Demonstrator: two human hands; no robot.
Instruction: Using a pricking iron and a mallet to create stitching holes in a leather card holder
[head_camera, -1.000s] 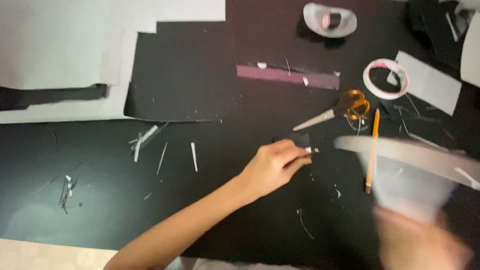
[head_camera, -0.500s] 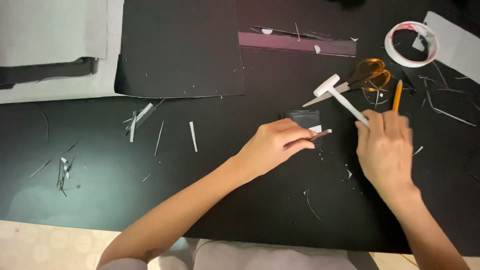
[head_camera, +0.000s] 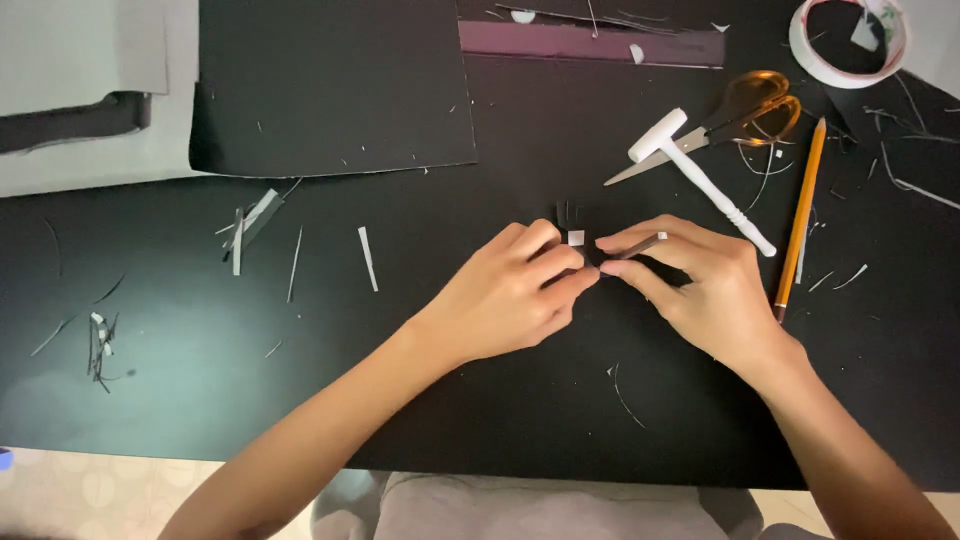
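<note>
My left hand (head_camera: 515, 290) and my right hand (head_camera: 700, 290) meet at the middle of a black table (head_camera: 480, 400). Together they pinch a small black paper piece (head_camera: 570, 222) with a tiny white square on it. My right fingers also grip a thin dark strip with a white end (head_camera: 645, 241). The fingertips of both hands touch around the piece, which hides most of it.
A white stick-like tool (head_camera: 690, 165), orange-handled scissors (head_camera: 745, 108) and an orange pencil (head_camera: 802, 205) lie at the right rear. A tape roll (head_camera: 810, 50) sits far right, a black sheet (head_camera: 330, 85) rear left, a purple strip (head_camera: 590, 42) behind. Paper slivers (head_camera: 250, 225) scatter left.
My right hand put down the white tool near the scissors and came in to join my left hand on the small black piece. The view shifted slightly left.
</note>
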